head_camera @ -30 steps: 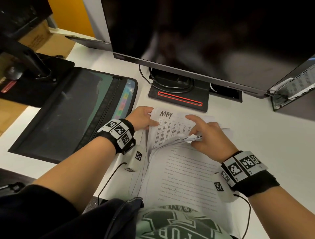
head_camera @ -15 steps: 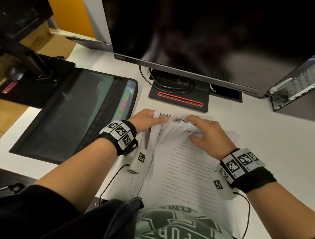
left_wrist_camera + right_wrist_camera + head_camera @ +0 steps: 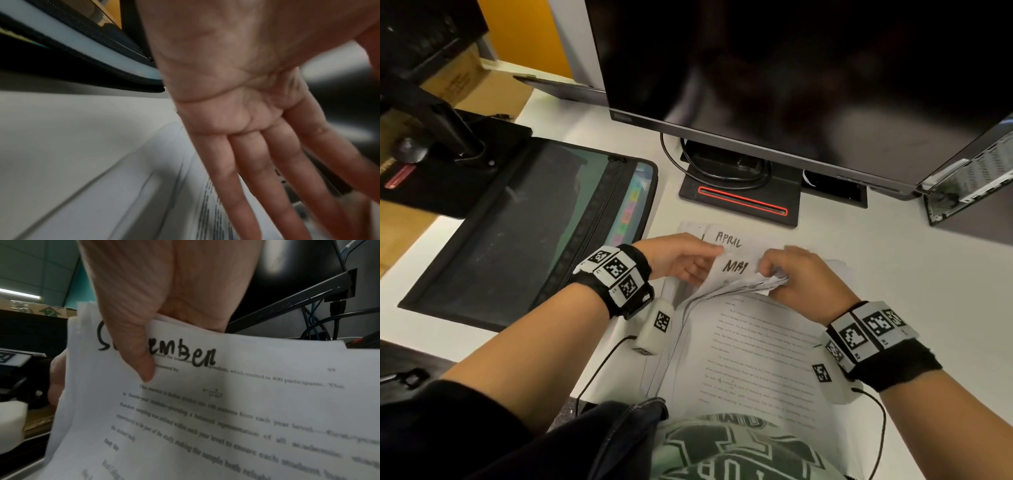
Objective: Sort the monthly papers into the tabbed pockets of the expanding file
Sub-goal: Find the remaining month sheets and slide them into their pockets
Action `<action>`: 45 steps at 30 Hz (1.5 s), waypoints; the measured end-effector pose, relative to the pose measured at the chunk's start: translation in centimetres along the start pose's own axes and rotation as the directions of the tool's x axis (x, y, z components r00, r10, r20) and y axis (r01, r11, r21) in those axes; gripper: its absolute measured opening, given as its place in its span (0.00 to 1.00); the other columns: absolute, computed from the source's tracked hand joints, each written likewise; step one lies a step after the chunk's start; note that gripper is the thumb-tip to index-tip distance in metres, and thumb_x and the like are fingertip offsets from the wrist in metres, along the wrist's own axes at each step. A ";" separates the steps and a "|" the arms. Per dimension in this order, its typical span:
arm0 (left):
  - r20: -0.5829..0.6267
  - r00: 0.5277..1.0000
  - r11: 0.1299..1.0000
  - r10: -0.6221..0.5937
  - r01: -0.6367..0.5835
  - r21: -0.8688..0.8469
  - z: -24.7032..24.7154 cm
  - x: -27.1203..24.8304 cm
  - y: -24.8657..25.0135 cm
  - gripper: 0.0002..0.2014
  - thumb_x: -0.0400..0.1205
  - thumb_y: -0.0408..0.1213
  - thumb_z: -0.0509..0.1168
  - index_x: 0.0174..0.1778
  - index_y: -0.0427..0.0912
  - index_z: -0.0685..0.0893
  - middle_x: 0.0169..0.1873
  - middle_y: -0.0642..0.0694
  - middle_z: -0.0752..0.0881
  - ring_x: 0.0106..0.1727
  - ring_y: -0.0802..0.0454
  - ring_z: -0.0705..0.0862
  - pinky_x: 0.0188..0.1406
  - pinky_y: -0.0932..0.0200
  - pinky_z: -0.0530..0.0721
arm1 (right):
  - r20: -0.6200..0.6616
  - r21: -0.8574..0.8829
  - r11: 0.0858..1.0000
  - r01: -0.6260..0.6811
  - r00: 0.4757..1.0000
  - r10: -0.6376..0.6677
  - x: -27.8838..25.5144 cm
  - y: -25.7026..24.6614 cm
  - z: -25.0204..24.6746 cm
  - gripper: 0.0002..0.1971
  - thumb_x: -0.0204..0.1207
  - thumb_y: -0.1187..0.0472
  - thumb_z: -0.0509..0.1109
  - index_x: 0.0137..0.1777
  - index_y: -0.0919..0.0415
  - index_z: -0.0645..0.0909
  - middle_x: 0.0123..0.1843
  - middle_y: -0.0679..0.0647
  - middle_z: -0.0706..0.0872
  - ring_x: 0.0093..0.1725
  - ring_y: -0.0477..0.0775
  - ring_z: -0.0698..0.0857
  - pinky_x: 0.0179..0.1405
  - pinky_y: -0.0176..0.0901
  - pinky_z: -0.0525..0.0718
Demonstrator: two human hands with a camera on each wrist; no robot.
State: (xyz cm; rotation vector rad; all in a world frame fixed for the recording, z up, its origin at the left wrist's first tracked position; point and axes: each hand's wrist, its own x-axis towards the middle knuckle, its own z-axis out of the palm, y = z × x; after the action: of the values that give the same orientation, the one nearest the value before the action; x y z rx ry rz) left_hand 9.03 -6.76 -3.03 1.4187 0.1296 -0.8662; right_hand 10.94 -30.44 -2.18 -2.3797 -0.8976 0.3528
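A stack of printed papers (image 3: 750, 346) lies on the white desk (image 3: 911, 291) in front of me. My right hand (image 3: 774, 274) pinches the far edges of several sheets and bends them back toward me; in the right wrist view its thumb (image 3: 133, 350) lies across a sheet headed September (image 3: 185, 353). Uncovered beneath are a sheet marked MAY (image 3: 734, 266) and one marked APRIL (image 3: 727, 240). My left hand (image 3: 698, 263) rests straight fingers (image 3: 257, 162) on the left side of these sheets. The black expanding file (image 3: 517, 226) lies flat at the left, coloured tabs (image 3: 630, 212) showing.
A large dark monitor (image 3: 791, 68) stands behind the papers, its base (image 3: 739, 202) with a red line and cables close to their far edge. A black arm mount (image 3: 431, 164) and a cardboard box (image 3: 465, 82) sit far left, a computer case (image 3: 969, 178) far right.
Half a second ago my right hand pressed the sheets down flat. Now it has lifted and bent back a bundle again, uncovering the APRIL sheet behind the MAY one.
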 end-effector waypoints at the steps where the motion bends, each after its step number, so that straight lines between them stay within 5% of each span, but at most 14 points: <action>1: -0.051 0.999 1.000 0.019 -0.019 0.001 -0.1 0.0 0.1 0.14 0.81 0.46 0.64 0.50 0.38 0.85 0.45 0.43 0.89 0.44 0.50 0.87 0.49 0.59 0.84 | 0.011 0.005 0.999 -0.043 0.999 0.043 0.0 -0.1 0.0 0.18 0.66 0.69 0.76 0.39 0.47 0.72 0.38 0.47 0.83 0.38 0.45 0.79 0.46 0.49 0.80; 3: -0.262 0.961 0.988 0.087 -0.050 0.146 -0.8 0.6 0.1 0.10 0.82 0.41 0.64 0.46 0.38 0.87 0.43 0.45 0.89 0.44 0.52 0.86 0.48 0.59 0.84 | 0.018 0.007 0.994 -0.108 0.994 0.107 -0.2 -0.5 0.0 0.17 0.67 0.68 0.74 0.46 0.51 0.69 0.34 0.48 0.80 0.34 0.50 0.78 0.37 0.50 0.78; 5: -0.461 0.872 0.925 0.163 0.027 0.379 -1.8 1.6 -0.3 0.05 0.80 0.33 0.66 0.46 0.40 0.87 0.46 0.45 0.87 0.48 0.51 0.84 0.47 0.58 0.83 | 0.052 0.024 0.993 -0.120 0.992 0.118 -0.2 -0.5 -0.1 0.20 0.67 0.68 0.75 0.56 0.53 0.73 0.37 0.46 0.80 0.37 0.51 0.81 0.40 0.47 0.78; 7: -0.534 0.832 0.855 0.150 0.162 0.493 -2.2 2.4 -0.5 0.09 0.80 0.33 0.66 0.54 0.38 0.86 0.55 0.43 0.85 0.56 0.47 0.82 0.52 0.57 0.82 | 0.096 -0.015 0.998 -0.060 0.994 0.061 -0.2 -0.5 -0.2 0.21 0.67 0.69 0.75 0.59 0.54 0.81 0.39 0.45 0.80 0.42 0.52 0.82 0.44 0.45 0.79; 10: -0.501 0.860 0.743 0.095 0.273 0.611 -1.2 3.1 -0.2 0.15 0.80 0.38 0.67 0.58 0.31 0.85 0.57 0.38 0.84 0.60 0.42 0.82 0.59 0.52 0.82 | 0.137 -0.073 0.996 0.043 0.990 -0.033 0.0 -0.3 0.0 0.14 0.65 0.70 0.77 0.50 0.56 0.89 0.39 0.43 0.79 0.42 0.51 0.82 0.42 0.46 0.80; 15: -0.465 0.871 0.755 0.159 0.196 0.626 0.1 3.9 -0.7 0.13 0.74 0.39 0.73 0.45 0.31 0.85 0.39 0.42 0.82 0.40 0.49 0.79 0.42 0.57 0.77 | 0.119 -0.055 0.998 0.022 0.993 -0.015 0.1 -0.1 0.1 0.13 0.65 0.70 0.78 0.48 0.56 0.90 0.41 0.44 0.81 0.42 0.50 0.83 0.43 0.42 0.79; 18: -0.381 0.899 0.753 0.215 0.095 0.651 0.4 3.3 -1.1 0.09 0.72 0.33 0.75 0.40 0.30 0.88 0.34 0.43 0.82 0.36 0.49 0.78 0.40 0.58 0.76 | 0.116 -0.046 0.997 -0.064 0.991 0.069 0.0 0.0 0.0 0.11 0.67 0.68 0.78 0.48 0.57 0.90 0.55 0.47 0.80 0.51 0.49 0.82 0.49 0.35 0.74; 22: -0.356 0.902 0.811 0.244 0.012 0.585 0.2 2.2 -2.0 0.05 0.71 0.33 0.77 0.39 0.36 0.91 0.32 0.50 0.86 0.35 0.57 0.81 0.45 0.58 0.79 | 0.098 -0.085 0.991 -0.107 0.988 0.115 -0.1 -0.2 0.0 0.11 0.68 0.67 0.77 0.50 0.57 0.90 0.78 0.51 0.68 0.64 0.51 0.79 0.62 0.40 0.75; 24: -0.310 0.926 0.829 0.215 -0.006 0.559 0.2 1.7 -2.0 0.06 0.72 0.29 0.74 0.44 0.38 0.91 0.34 0.53 0.87 0.36 0.61 0.82 0.46 0.64 0.80 | 0.107 -0.091 0.991 -0.101 0.988 0.111 -0.1 -0.6 0.1 0.12 0.69 0.68 0.75 0.53 0.58 0.89 0.75 0.52 0.73 0.66 0.51 0.79 0.65 0.45 0.76; 27: -0.306 0.934 0.853 0.186 0.001 0.522 0.1 1.1 -1.5 0.13 0.76 0.23 0.65 0.52 0.39 0.89 0.49 0.48 0.87 0.49 0.59 0.82 0.53 0.68 0.78 | 0.104 -0.110 0.992 -0.061 0.992 0.072 0.1 -0.9 0.2 0.12 0.70 0.70 0.74 0.54 0.62 0.88 0.59 0.56 0.88 0.59 0.56 0.84 0.63 0.49 0.79; 32: -0.571 0.784 0.784 0.245 0.186 0.592 -1.4 2.0 -1.1 0.18 0.80 0.33 0.63 0.67 0.39 0.78 0.65 0.43 0.80 0.64 0.48 0.79 0.63 0.58 0.75 | 0.112 -0.132 0.988 -0.079 0.989 0.094 0.1 -0.9 0.2 0.16 0.72 0.68 0.74 0.59 0.58 0.86 0.62 0.53 0.86 0.64 0.53 0.82 0.64 0.34 0.70; 36: -0.523 0.840 0.661 0.147 0.310 0.683 -1.3 3.3 -0.9 0.20 0.80 0.34 0.64 0.67 0.34 0.77 0.64 0.38 0.80 0.64 0.42 0.79 0.62 0.52 0.79 | 0.162 -0.151 0.986 -0.069 0.982 0.093 -0.1 -1.1 -0.2 0.16 0.73 0.67 0.72 0.60 0.55 0.86 0.64 0.52 0.85 0.65 0.52 0.81 0.67 0.38 0.72; 40: -0.503 0.838 0.621 0.214 0.281 0.732 -0.9 3.8 -1.2 0.24 0.78 0.36 0.65 0.71 0.41 0.74 0.62 0.38 0.78 0.62 0.40 0.80 0.58 0.52 0.80 | 0.158 -0.137 0.989 -0.053 0.985 0.074 -0.3 -1.1 -0.5 0.16 0.72 0.68 0.72 0.59 0.56 0.87 0.62 0.51 0.86 0.63 0.53 0.82 0.66 0.42 0.75; 45: -0.449 0.831 0.505 0.328 0.248 0.827 0.0 3.4 -1.9 0.33 0.82 0.39 0.61 0.82 0.48 0.56 0.70 0.40 0.69 0.70 0.41 0.69 0.66 0.52 0.73 | 0.134 -0.108 0.994 -0.035 0.990 0.050 -0.6 -1.1 -0.5 0.15 0.71 0.69 0.73 0.56 0.57 0.88 0.58 0.53 0.88 0.60 0.56 0.84 0.63 0.47 0.78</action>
State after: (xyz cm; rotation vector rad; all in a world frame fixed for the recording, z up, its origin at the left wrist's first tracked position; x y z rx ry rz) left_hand 10.26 -8.07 -6.47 2.6479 0.0970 -0.3971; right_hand 10.11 -30.36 -1.12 -2.4988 -0.9490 0.5015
